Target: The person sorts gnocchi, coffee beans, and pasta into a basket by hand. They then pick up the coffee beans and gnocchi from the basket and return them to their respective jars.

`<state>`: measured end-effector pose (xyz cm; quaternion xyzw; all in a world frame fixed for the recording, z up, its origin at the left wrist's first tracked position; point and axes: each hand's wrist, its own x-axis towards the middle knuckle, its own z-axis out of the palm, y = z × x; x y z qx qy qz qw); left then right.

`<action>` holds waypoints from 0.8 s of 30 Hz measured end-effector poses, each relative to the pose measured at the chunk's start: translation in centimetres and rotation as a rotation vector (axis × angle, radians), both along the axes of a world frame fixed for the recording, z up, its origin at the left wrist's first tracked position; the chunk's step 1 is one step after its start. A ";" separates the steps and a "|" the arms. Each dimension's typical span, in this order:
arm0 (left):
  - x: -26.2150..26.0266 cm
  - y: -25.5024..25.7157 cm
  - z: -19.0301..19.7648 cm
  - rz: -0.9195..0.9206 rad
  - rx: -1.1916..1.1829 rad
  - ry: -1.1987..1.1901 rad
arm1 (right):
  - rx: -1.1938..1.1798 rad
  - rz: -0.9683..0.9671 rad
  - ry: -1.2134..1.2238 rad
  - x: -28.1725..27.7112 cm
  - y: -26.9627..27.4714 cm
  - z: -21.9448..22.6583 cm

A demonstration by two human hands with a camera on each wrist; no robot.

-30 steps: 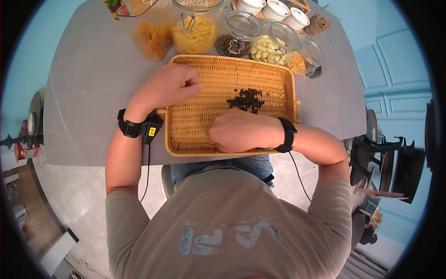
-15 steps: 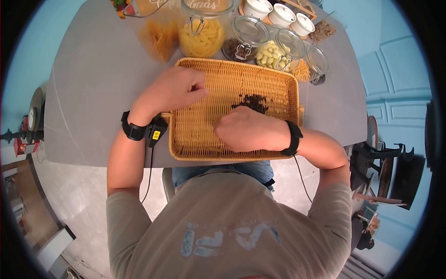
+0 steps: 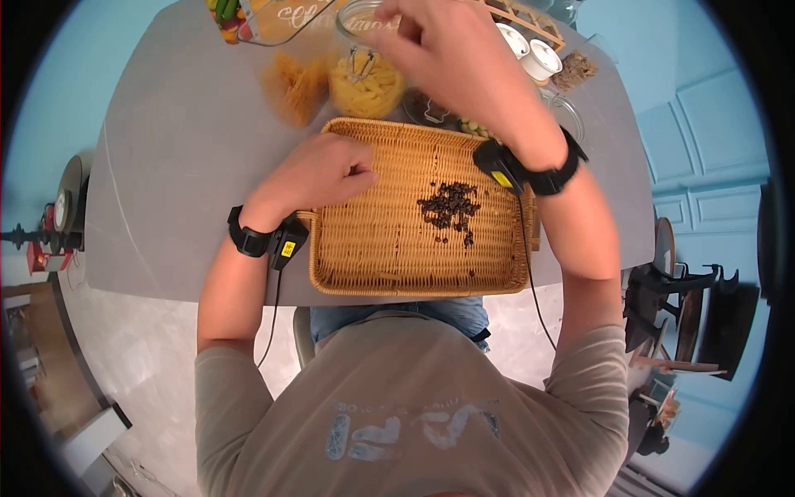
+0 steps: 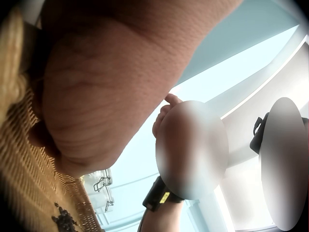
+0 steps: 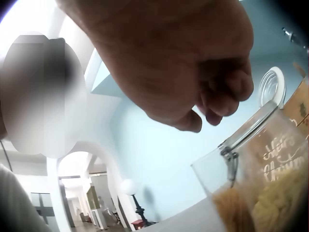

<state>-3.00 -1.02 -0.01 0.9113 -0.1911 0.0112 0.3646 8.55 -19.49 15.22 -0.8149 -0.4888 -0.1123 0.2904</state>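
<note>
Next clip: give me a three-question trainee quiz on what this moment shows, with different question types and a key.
1. True or false: the right hand is raised above the open pasta jar.
2. Where does the left hand rest?
A. on the wicker tray's left edge
B. in a jar
C. off the table
3. Fill in: the loose pile on the tray is made of small ____ bits.

Key: 1 true; 2 A; 3 dark.
</note>
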 end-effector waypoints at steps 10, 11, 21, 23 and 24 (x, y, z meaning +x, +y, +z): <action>-0.2 -0.1 0.4 0.021 0.052 0.056 | -0.861 0.632 0.365 -10.4 -5.3 -11.4; -0.1 0.0 0.5 0.026 0.070 0.059 | -0.855 0.630 0.354 -10.4 -5.4 -12.2; 0.0 -0.1 0.2 0.026 0.043 -0.004 | -0.228 0.245 0.102 -6.9 -3.1 -3.6; -0.1 -0.2 0.4 0.021 0.058 0.006 | 0.065 0.095 -0.028 -4.3 -2.2 -1.2; 0.0 -0.1 0.5 0.020 0.044 0.016 | 0.191 0.022 -0.029 -3.0 -1.6 -0.4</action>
